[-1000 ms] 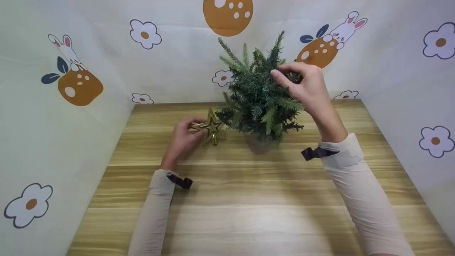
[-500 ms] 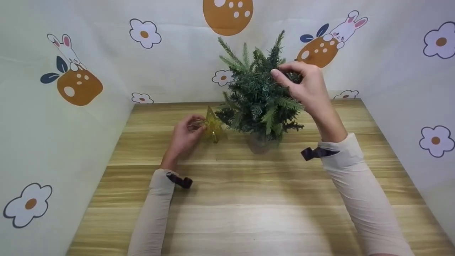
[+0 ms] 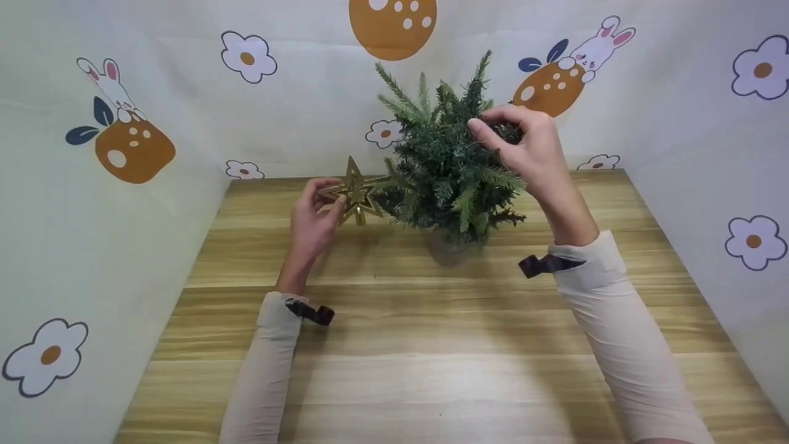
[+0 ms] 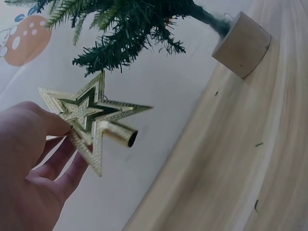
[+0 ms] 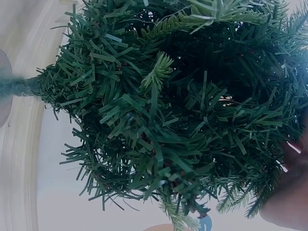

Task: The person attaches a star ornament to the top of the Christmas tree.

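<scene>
A gold, glittery, five-pointed hollow star (image 4: 82, 111) is held by one of its points in the left hand (image 3: 313, 219), left of centre in the head view, with the thumb laid on its front and the other fingers behind. A short gold tube (image 4: 119, 134) is seen projecting from the star. In the middle of the frame, a dark green artificial fir tree (image 3: 447, 166) is stood upright on a brown cylindrical base (image 4: 243, 45). Its upper right foliage is pinched between the thumb and fingers of the right hand (image 3: 535, 148), the gap at their tips being narrow. The star is held just beside the tree's left branches; whether they are touched cannot be told. The base is rested on a wood-grain tabletop (image 3: 382, 370), on which small dark green scraps (image 4: 259, 144) are scattered. Behind, a white backdrop (image 3: 308, 111) is printed with flowers, rabbits and orange fruit.
</scene>
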The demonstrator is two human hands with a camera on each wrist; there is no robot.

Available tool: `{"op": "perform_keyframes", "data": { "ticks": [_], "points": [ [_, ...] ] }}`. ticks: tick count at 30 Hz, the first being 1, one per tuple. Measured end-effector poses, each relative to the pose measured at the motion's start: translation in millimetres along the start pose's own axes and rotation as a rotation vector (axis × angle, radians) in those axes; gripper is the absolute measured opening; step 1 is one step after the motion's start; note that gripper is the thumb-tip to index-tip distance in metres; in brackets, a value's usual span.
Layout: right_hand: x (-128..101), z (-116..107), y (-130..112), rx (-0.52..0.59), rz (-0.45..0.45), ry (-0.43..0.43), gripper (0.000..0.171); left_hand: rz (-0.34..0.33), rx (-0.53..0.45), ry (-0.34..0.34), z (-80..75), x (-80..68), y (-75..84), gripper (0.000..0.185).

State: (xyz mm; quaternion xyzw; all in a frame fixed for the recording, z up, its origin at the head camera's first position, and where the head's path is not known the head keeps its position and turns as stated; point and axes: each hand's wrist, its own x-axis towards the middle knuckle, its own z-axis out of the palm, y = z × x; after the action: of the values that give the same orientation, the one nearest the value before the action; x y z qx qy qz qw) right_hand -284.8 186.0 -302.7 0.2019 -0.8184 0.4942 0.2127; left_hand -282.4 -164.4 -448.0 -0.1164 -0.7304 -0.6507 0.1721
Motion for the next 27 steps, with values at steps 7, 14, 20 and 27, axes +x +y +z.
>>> {"op": "perform_keyframes", "data": {
  "ticks": [7, 14, 20, 27],
  "points": [
    [-2, 2, -6, 0.019, 0.009, 0.001, 0.027, 0.055, -0.023, 0.147, 2.2, 2.0, 12.8, 0.036],
    [-8, 1, -27, 0.06, 0.023, -0.001, 0.027, 0.113, -0.035, 0.228, 3.6, 5.0, 30.7, 0.034],
    [-9, 1, -29, 0.085, 0.012, 0.01, 0.026, 0.16, -0.095, 0.292, 0.4, 8.9, 51.4, 0.034],
    [-9, 2, -26, 0.11, 0.012, 0.011, 0.026, 0.202, -0.16, 0.313, -1.6, 8.2, 70.3, 0.035]
  ]
}}
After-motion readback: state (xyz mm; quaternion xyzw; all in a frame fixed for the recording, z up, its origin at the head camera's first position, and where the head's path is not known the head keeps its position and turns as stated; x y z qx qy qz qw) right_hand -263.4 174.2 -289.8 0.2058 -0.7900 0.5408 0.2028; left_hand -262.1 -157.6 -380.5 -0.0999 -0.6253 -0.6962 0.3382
